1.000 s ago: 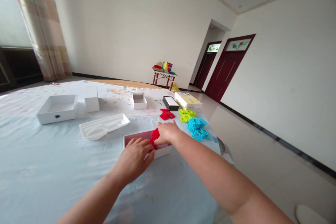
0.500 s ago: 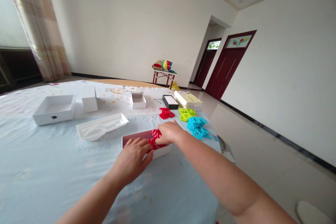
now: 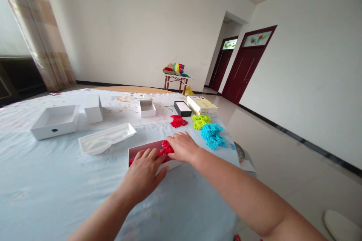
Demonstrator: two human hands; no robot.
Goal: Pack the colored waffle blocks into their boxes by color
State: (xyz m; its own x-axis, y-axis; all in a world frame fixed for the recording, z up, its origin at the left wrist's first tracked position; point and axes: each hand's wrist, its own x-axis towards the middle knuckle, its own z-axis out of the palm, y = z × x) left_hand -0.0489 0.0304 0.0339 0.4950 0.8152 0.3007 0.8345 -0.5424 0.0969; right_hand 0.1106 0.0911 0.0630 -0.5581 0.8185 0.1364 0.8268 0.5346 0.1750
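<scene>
A long white box with a reddish inside sits on the table in front of me, holding red plastic pieces that look like interlocking building pieces. My right hand reaches over the box's right end, its fingers closed around a clump of these pieces. Across the near wall lies my left hand, fingers slightly spread over the box and thumb apart; its fingertips are partly hidden among the red pieces. Beyond the box are a small red pile, a lime-green pile and a blue pile of similar pieces.
A white plastic tray, a large open white box, an upright white box and a small open box stand left and back. A black-edged box and a yellow box lie near the table's right edge.
The view has shifted slightly. Both hands stay at the box; my left thumb has moved away from its fingers, and my right hand has shifted a little over the red pieces.
</scene>
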